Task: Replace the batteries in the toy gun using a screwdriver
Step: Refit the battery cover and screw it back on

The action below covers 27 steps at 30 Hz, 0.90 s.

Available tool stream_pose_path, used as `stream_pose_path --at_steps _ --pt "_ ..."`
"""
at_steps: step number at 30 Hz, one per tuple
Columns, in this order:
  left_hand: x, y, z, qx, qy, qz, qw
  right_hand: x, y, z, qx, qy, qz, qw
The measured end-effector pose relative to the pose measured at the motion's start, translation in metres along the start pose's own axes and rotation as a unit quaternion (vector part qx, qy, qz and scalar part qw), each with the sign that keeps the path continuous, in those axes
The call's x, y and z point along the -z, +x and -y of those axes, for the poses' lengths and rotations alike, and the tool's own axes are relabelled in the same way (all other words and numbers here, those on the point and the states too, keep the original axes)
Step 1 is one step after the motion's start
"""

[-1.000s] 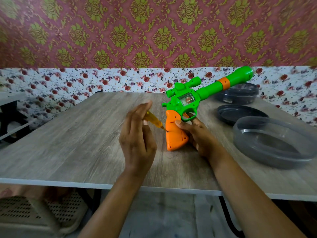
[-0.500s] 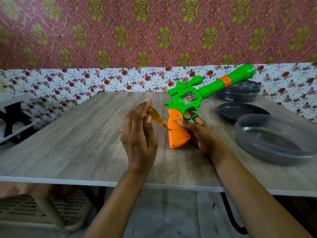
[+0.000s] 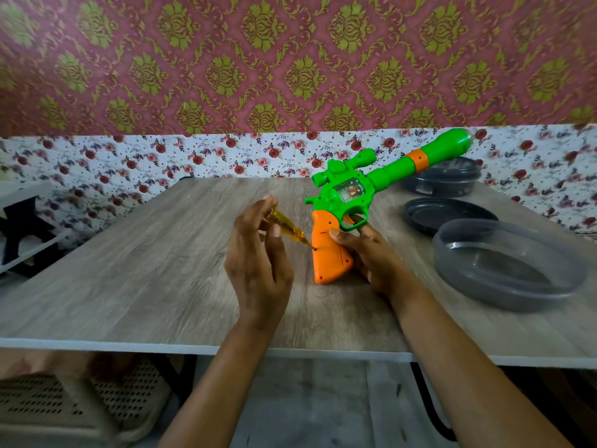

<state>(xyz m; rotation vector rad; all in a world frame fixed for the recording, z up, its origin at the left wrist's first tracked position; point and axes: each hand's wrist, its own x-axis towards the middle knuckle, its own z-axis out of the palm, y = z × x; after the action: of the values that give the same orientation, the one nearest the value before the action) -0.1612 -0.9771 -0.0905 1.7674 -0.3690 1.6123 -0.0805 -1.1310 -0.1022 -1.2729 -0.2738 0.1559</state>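
A green toy gun (image 3: 352, 189) with an orange grip (image 3: 329, 257) stands on its grip on the wooden table (image 3: 129, 270), barrel pointing up to the right. My right hand (image 3: 371, 257) grips the orange grip from behind, thumb on its side. My left hand (image 3: 258, 253) pinches a small screwdriver with a clear yellow handle (image 3: 286, 226) between thumb and fingers. Its tip touches the left edge of the grip at a screw hole. The batteries are not visible.
Three dark grey plastic pieces lie at the right: a large shallow tub (image 3: 510, 263), a flat lid (image 3: 445, 215) behind it, and a closed round container (image 3: 449, 177) at the wall. A perforated plastic stool (image 3: 64, 405) stands below the table's front edge.
The screwdriver stays at the grip's screw hole while my left fingers shift slightly on the handle. The gun and my right hand hold the same pose; the view shifted a little.
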Motion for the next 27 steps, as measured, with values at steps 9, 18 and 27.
stream_pose_path --at_steps 9,18,27 --pt "0.0020 -0.0004 0.0027 -0.036 -0.007 -0.021 0.999 0.0002 -0.0003 -0.0001 -0.005 0.006 0.000 1.000" --pt "0.0019 0.0001 0.0003 -0.033 -0.007 -0.008 0.999 -0.0002 0.0001 -0.0005 -0.006 0.016 -0.007 1.000" --pt "0.0013 -0.0014 0.0043 -0.042 -0.008 -0.022 0.999 0.0013 -0.0008 0.0000 -0.009 0.001 -0.008 1.000"
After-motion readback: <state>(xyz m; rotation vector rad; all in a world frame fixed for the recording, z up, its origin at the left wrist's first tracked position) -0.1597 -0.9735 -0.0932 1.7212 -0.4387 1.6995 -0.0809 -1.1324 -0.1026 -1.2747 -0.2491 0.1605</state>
